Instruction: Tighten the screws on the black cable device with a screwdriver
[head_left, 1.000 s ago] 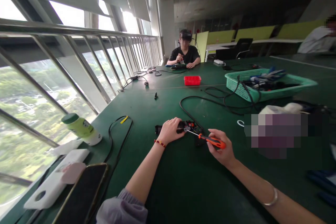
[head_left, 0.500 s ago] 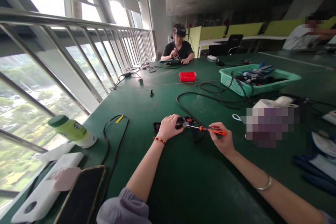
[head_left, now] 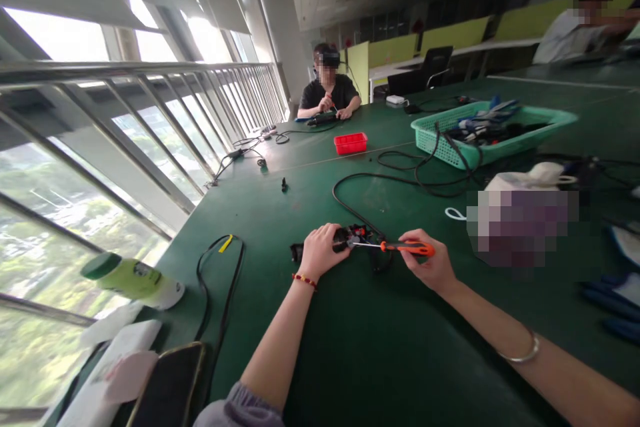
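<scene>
My left hand point(head_left: 323, 250) is wrapped over a black corded power tool point(head_left: 341, 239) lying on the green table, its exact kind unclear. Part of its casing looks open at the right end, with small red and metal parts showing. In my right hand point(head_left: 431, 265) is a screwdriver point(head_left: 409, 248) with an orange and black handle, held between thumb and fingers. Its thin shaft points left, and the tip meets or nearly meets the exposed parts; contact is too small to make out. A black cable point(head_left: 345, 203) runs from the tool toward the back right.
A red tray point(head_left: 351, 144) and a small black piece point(head_left: 284, 185) lie beyond my hands. At the right are a green basket point(head_left: 423, 141) of gloves and tools and a blurred-out bag-like item. A bottle point(head_left: 133, 280) and phone point(head_left: 170, 387) sit left. A co-worker point(head_left: 327, 90) works opposite.
The view has tilted and shifted slightly. My left hand still grips the tool, and the screwdriver stays at the exposed parts, its handle looking a little more level.
</scene>
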Demonstrator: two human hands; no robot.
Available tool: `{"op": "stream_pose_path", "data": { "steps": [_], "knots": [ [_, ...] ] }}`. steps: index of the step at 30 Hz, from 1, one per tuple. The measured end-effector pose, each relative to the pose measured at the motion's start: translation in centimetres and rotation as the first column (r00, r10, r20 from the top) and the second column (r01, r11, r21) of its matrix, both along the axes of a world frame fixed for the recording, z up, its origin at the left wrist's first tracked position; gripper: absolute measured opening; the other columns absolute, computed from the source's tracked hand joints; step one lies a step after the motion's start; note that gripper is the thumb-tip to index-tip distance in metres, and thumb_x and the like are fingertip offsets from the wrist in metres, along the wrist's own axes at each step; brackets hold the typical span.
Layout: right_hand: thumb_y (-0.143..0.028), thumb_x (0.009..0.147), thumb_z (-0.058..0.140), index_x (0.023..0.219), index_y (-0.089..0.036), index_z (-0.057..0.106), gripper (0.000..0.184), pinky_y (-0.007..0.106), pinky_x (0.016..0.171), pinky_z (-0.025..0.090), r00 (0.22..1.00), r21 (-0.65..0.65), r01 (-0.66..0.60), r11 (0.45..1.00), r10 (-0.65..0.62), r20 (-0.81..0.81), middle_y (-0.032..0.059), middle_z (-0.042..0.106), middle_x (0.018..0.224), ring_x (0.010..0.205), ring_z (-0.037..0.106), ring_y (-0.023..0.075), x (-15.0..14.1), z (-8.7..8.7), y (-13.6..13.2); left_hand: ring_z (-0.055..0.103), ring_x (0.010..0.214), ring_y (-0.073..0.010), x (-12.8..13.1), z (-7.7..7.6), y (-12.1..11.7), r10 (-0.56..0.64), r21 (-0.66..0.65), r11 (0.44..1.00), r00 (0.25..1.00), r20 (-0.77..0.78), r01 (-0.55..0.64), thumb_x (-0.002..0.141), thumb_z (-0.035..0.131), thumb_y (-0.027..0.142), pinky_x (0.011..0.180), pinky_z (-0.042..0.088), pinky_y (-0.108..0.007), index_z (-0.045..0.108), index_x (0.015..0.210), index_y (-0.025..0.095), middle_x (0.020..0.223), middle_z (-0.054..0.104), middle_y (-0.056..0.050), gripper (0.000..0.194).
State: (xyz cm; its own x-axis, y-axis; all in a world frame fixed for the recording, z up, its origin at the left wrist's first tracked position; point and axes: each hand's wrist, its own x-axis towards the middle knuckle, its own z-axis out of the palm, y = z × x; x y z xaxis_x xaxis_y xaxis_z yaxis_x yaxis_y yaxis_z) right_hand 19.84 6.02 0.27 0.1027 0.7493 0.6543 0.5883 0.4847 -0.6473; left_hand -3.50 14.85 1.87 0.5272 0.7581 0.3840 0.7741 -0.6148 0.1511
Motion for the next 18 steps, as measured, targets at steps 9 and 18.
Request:
{"op": "stream_pose_path", "data": {
  "steps": [9,18],
  "knots": [
    [-0.024,0.082,0.055,0.084,-0.020,0.054,0.004,0.021,0.049,0.047,0.996,0.016,-0.085,0.996,0.086,-0.030,-0.0010,0.060,0.067,0.052,0.057,0.0108,-0.6,1.1,-0.5,0.062,0.087,-0.0212,0.0,0.1,-0.3,0.005,0.043,0.999,0.999,-0.037,-0.003,0.075,0.063,0.040,0.078,0.046,-0.033,0.054,0.103,0.019,0.095,0.065,-0.004,0.036],
    [-0.022,0.083,0.055,0.088,-0.019,0.054,0.006,0.020,0.045,0.046,0.978,-0.005,-0.204,0.979,0.203,-0.049,-0.0020,0.057,0.067,0.048,0.054,0.0092,-0.3,1.0,-1.0,0.061,0.091,-0.0220,0.4,0.0,-0.9,0.056,0.032,0.998,0.997,-0.046,-0.054,0.077,0.061,0.040,0.081,0.046,-0.033,0.053,0.107,0.019,0.100,0.064,-0.005,0.038]
  ]
}}
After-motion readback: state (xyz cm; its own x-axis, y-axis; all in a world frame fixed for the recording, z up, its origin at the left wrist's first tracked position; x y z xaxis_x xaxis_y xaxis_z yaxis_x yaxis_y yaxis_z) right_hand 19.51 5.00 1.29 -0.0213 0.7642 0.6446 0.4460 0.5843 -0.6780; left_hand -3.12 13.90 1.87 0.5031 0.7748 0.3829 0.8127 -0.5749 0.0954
